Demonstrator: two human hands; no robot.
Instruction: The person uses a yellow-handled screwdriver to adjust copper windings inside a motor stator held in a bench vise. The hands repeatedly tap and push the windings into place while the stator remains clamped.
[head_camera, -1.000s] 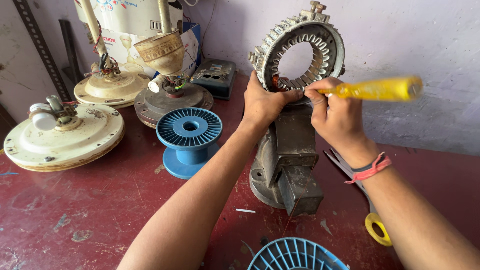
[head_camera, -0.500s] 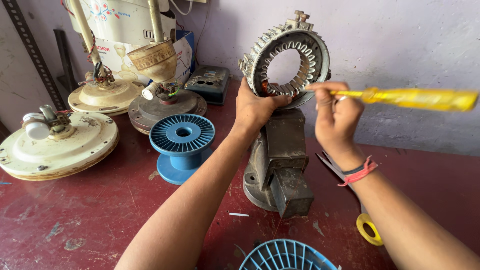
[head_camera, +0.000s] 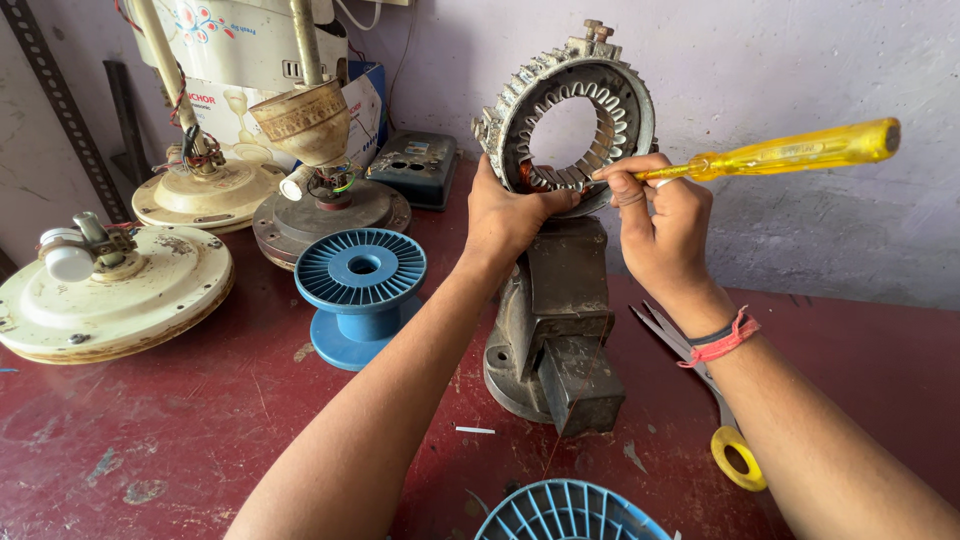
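Observation:
A ring-shaped metal motor stator (head_camera: 570, 90) with slotted inner teeth stands upright, clamped in a dark bench vise (head_camera: 556, 330). My left hand (head_camera: 510, 215) grips the stator's lower left rim. My right hand (head_camera: 660, 225) holds a screwdriver with a clear yellow handle (head_camera: 790, 152); its tip points into the lower slots of the ring, while the handle sticks out to the right.
An empty blue plastic spool (head_camera: 362, 290) stands left of the vise; another blue spool (head_camera: 570, 512) shows at the bottom edge. Cream ceiling-fan motor housings (head_camera: 110, 295) sit at left. Scissors with yellow handles (head_camera: 715, 420) lie under my right forearm on the red table.
The view has shifted slightly. Both hands stay on the stator, and the screwdriver handle has tilted up a little at the right.

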